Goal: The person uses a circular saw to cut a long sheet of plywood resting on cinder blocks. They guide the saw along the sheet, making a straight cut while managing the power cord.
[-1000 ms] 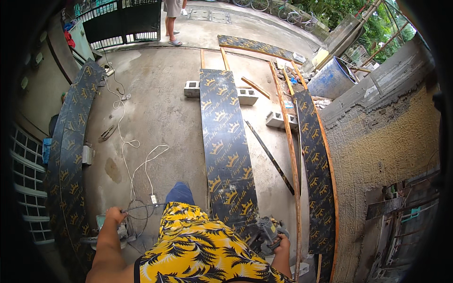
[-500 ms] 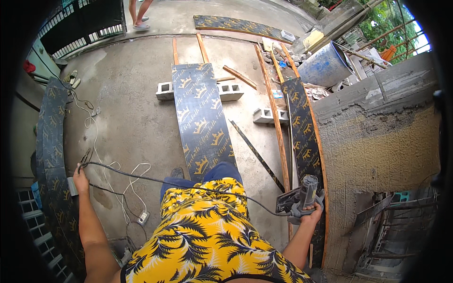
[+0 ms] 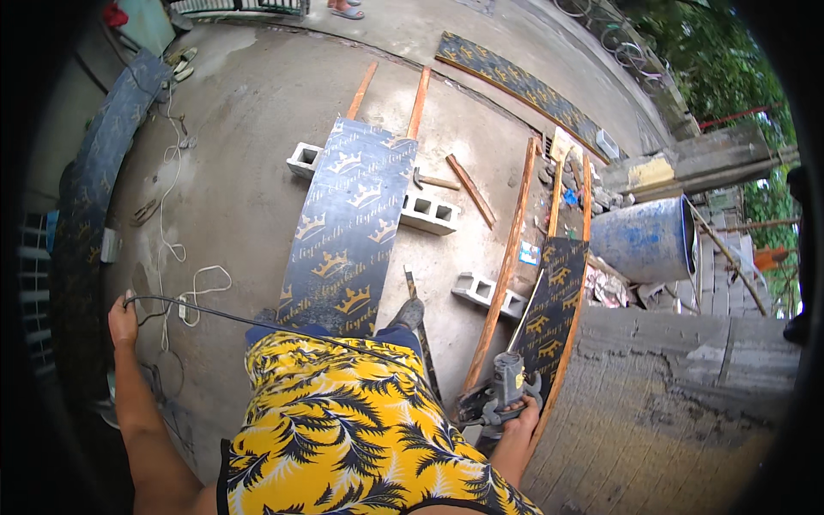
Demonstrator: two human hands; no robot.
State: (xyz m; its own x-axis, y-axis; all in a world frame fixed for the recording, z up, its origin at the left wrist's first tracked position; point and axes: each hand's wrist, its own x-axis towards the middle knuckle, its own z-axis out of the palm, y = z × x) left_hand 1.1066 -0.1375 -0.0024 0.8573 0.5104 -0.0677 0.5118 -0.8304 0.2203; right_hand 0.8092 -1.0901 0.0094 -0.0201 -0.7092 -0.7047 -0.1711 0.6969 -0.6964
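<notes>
My left hand (image 3: 122, 319) grips a black cable (image 3: 202, 308) out at the left, which stretches across the front of my yellow patterned top. My right hand (image 3: 519, 416) is closed round the handle of a grey corded power tool (image 3: 506, 382), which looks like a saw, held low on my right over a long wooden strip. In front of me a dark printed panel (image 3: 339, 219) lies across hollow concrete blocks (image 3: 429, 213), with timber strips beyond it. A hammer (image 3: 438, 181) rests beside it. My shoe shows near the panel's lower right corner.
Narrow panels (image 3: 558, 292) and blue drum (image 3: 639, 242) flank my right, beside rough cement (image 3: 652, 395). More panels (image 3: 90, 172) and a white extension cord (image 3: 176, 249) are on the left. A person's feet (image 3: 348, 13) and another board (image 3: 524, 90) are at the back.
My view has turned and moved along the centre panel. The tool rose and shifted right, then dropped back slightly left, still in my right hand. My left arm reached outward with the cable.
</notes>
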